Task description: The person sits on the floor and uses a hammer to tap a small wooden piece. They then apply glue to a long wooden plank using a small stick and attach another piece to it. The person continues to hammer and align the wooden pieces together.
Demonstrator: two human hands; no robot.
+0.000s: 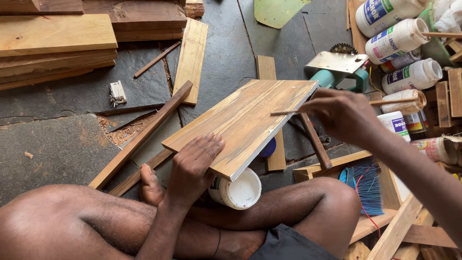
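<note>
Seated cross-legged on a dark slate floor (62, 149), rough and dusty, with bare knees in the foreground. Across the lap, a flat rectangular board (245, 120) of pale brown wood with darker streaked grain, smooth on top, thin and light along its near edge, tilted a little. Under its near corner, a white plastic jar (238, 191) lying on its side, round bottom towards the camera, touching the board from below.

Left hand (192, 166) spread flat, fingers released and pressed on the near end of the board. Right hand (341, 113) pinched around a thin wooden stick (285, 113), the tip of it resting on the right edge of the board.

Just beyond the far corner of the board, a power saw (337, 67) with a grey metal plate, a teal body and a toothed round blade. To the right, several white plastic bottles (404, 53) lying in a heap, cylindrical, with coloured labels. Near the right knee, a small brush with blue bristles (368, 185) inside an open wooden frame (385, 192). At upper left, a stack of thick planks (57, 41), rough-sawn and pale. Between the stack and the board, long dark strips of wood (144, 135) lying slantwise on the floor, and a small white switch (117, 92).
</note>
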